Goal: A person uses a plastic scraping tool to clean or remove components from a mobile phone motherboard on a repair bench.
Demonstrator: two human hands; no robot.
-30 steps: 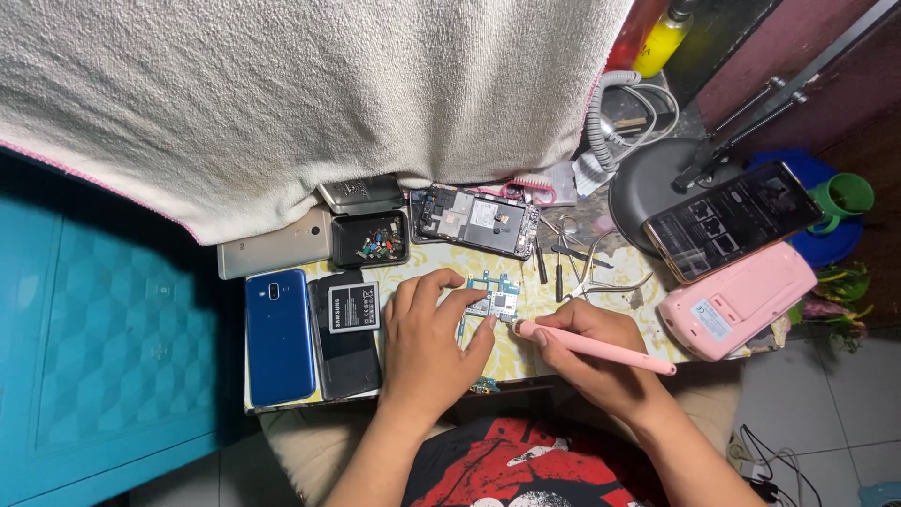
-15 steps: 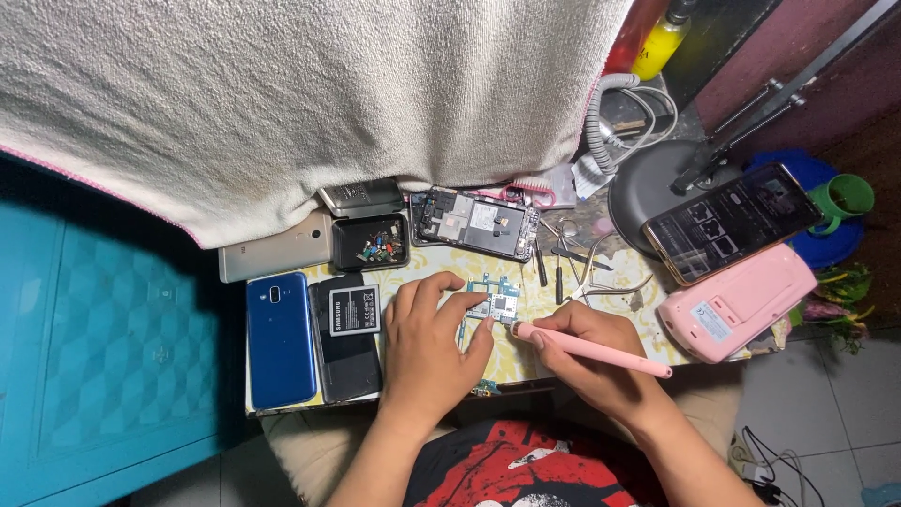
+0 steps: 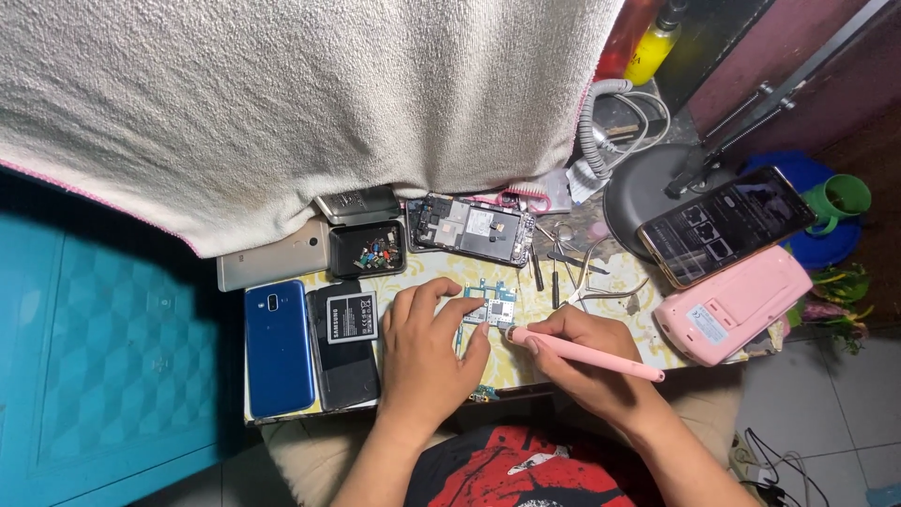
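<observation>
A small phone circuit board (image 3: 492, 308) lies on a patterned mat (image 3: 441, 268) on my lap. My left hand (image 3: 422, 361) rests flat on the mat, with its fingertips pinning the board's left side. A pink pen-shaped tool (image 3: 587, 354) is gripped in my right hand (image 3: 587, 371), its tip touching the board's lower right corner. An opened phone body (image 3: 469, 228) with its insides exposed lies just beyond the board.
A blue phone (image 3: 278, 346), a battery (image 3: 352, 316) on a black phone, a tray of small screws (image 3: 367, 250), tweezers and screwdrivers (image 3: 572, 268) surround the board. At right are a pink case (image 3: 732, 305), a lit phone (image 3: 723, 223) and a lamp base. A white towel (image 3: 300, 94) hangs above.
</observation>
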